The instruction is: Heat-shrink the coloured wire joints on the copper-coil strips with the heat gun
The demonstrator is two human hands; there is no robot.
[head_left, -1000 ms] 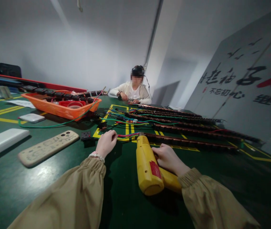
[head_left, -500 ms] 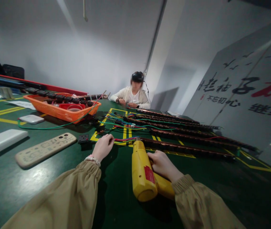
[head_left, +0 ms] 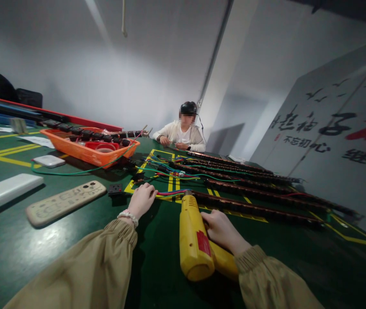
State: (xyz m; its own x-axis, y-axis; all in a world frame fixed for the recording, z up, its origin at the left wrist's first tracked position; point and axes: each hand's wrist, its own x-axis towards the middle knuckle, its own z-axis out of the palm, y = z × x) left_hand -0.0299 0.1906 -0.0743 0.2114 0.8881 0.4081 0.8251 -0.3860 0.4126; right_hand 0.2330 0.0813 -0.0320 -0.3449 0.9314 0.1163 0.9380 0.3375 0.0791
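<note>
Yellow heat gun (head_left: 193, 244) | right hand (head_left: 221, 228) grips handle (head_left: 225, 261), nozzle (head_left: 188, 195) forward toward wires (head_left: 172, 193) | wires run rightward from left hand's (head_left: 141, 200) pinch, crosswise to gun

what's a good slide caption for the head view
Left hand holding coloured wires, right hand gripping a yellow heat gun, its nozzle close by.

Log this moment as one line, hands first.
left hand: closed on wires | right hand: gripping yellow heat gun | nozzle: at wires, contact unclear | near left hand: black block
</note>
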